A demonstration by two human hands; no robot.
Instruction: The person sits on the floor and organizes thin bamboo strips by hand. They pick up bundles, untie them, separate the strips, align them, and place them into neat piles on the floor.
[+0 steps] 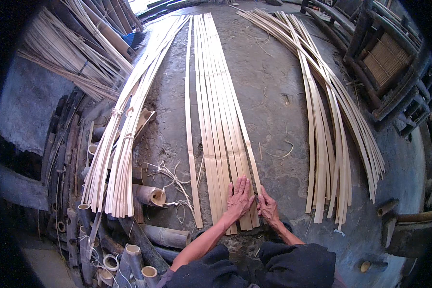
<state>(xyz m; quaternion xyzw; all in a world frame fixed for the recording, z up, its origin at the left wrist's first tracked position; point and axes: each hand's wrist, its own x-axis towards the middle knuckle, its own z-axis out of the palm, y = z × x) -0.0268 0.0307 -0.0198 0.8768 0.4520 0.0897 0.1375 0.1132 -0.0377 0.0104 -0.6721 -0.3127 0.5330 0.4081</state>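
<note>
Several long, pale bamboo strips (216, 120) lie side by side on the floor in front of me, running away from my knees. My left hand (240, 197) rests flat on the near part of these strips, its fingers stretched forward. Along their right edge, my right hand (268, 207) has its fingers drawn together at the outermost bamboo strip (247, 149). That strip slants slightly apart from its neighbours farther up. A single bamboo strip (189, 120) lies a little to the left, with a narrow gap beside the row.
Tied bundles of bamboo strips (122, 158) lean on the left, above cut bamboo tubes (151, 196) and a tangle of thin shavings (175, 180). More loose strips (321, 144) cross on the right. A dark bamboo chair (386, 60) stands at the far right.
</note>
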